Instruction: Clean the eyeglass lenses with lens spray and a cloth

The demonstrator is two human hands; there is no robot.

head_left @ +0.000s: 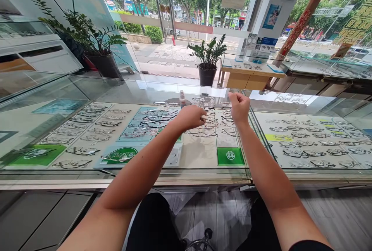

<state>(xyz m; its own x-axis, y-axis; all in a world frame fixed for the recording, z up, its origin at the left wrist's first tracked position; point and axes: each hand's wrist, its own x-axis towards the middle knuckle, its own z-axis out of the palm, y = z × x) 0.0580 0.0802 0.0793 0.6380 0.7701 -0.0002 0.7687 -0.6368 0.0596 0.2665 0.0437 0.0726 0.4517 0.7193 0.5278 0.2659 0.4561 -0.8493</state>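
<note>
My left hand (192,118) is closed above the glass display counter (200,177), fingers curled inward. A small pale bit shows at its fingertips, too small to name. To its right, my right hand (240,107) is raised in a closed shape with the thumb toward the left; whatever its fingers hold, if anything, is hidden. Just behind my left hand a small white spray bottle (182,99) stands upright on the counter. Beneath the glass, rows of eyeglasses (158,121) lie around and below both hands.
Green cards (230,156) lie among the frames inside the case. More eyeglasses (302,153) fill the right section. Potted plants (207,73) stand beyond the counter, before the shop window. A wheeled stool base (203,243) shows on the floor between my legs.
</note>
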